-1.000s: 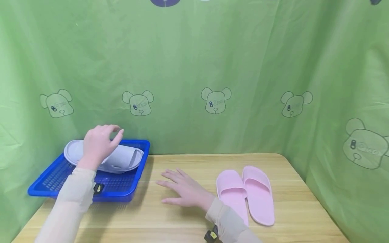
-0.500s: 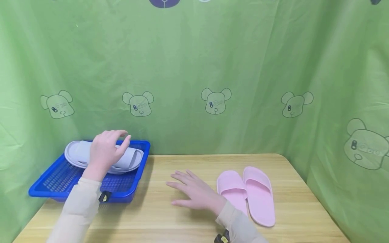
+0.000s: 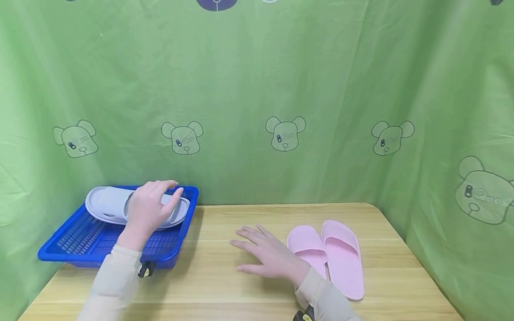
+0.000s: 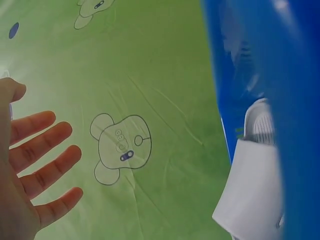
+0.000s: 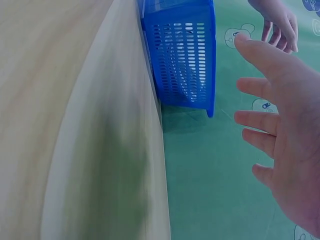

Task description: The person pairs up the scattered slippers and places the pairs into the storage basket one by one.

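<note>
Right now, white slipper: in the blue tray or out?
In. The white slipper lies across the far end of the blue tray, inside its rim; the left hand hovers over it, fingers spread, not gripping.

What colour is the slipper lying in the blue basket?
Pale lavender-grey slipper; the head view shows it best.
</note>
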`<state>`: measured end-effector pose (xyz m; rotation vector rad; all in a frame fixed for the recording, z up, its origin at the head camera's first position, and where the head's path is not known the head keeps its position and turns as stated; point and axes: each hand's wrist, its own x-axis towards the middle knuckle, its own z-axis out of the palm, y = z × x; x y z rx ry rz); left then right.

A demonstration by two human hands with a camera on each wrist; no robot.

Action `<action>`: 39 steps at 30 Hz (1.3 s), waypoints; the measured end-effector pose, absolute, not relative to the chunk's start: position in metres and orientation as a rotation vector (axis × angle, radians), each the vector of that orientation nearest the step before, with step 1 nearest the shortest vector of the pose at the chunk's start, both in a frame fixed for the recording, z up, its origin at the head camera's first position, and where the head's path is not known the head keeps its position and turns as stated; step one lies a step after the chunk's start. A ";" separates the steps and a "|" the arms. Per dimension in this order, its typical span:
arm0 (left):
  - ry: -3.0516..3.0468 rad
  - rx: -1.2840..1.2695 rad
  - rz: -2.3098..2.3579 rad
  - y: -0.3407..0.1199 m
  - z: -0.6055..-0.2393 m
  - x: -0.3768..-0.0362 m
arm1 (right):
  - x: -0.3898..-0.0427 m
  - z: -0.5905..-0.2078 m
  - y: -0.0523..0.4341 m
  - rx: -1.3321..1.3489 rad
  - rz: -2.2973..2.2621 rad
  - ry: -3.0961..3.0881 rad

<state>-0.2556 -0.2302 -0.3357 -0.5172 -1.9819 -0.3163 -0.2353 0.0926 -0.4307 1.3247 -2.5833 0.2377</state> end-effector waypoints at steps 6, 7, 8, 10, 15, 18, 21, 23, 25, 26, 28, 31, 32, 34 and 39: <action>-2.003 -0.518 -0.354 -0.223 -0.342 -0.253 | -0.236 -0.431 0.102 1.310 0.212 -2.581; -2.004 -0.518 -0.361 -0.221 -0.343 -0.252 | -0.236 -0.431 0.103 1.310 0.216 -2.579; -2.004 -0.522 -0.368 -0.220 -0.344 -0.252 | -0.236 -0.432 0.105 1.310 0.219 -2.577; -2.003 -0.526 -0.386 -0.216 -0.346 -0.251 | -0.236 -0.433 0.107 1.316 0.230 -2.567; -2.014 -0.521 -0.415 -0.207 -0.350 -0.247 | -0.237 -0.436 0.115 1.324 0.221 -2.549; -2.016 -0.517 -0.426 -0.203 -0.352 -0.246 | -0.237 -0.438 0.120 1.319 0.218 -2.551; -2.013 -0.523 -0.441 -0.200 -0.354 -0.246 | -0.236 -0.438 0.124 1.309 0.211 -2.551; -2.009 -0.536 -0.450 -0.197 -0.356 -0.245 | -0.236 -0.437 0.127 1.302 0.204 -2.549; -2.004 -0.550 -0.461 -0.195 -0.358 -0.245 | -0.235 -0.436 0.129 1.298 0.197 -2.548; -2.003 -0.556 -0.461 -0.195 -0.360 -0.245 | -0.235 -0.436 0.130 1.297 0.196 -2.547; -2.005 -0.568 -0.459 -0.193 -0.362 -0.245 | -0.235 -0.436 0.132 1.296 0.191 -2.539; -2.008 -0.580 -0.441 -0.189 -0.367 -0.246 | -0.235 -0.437 0.136 1.296 0.188 -2.518; -2.008 -0.583 -0.433 -0.188 -0.368 -0.246 | -0.234 -0.437 0.138 1.297 0.187 -2.511; -2.004 -0.595 -0.428 -0.185 -0.371 -0.246 | -0.234 -0.438 0.141 1.297 0.189 -2.499; -1.995 -0.641 -0.444 -0.175 -0.377 -0.246 | -0.233 -0.438 0.148 1.287 0.182 -2.477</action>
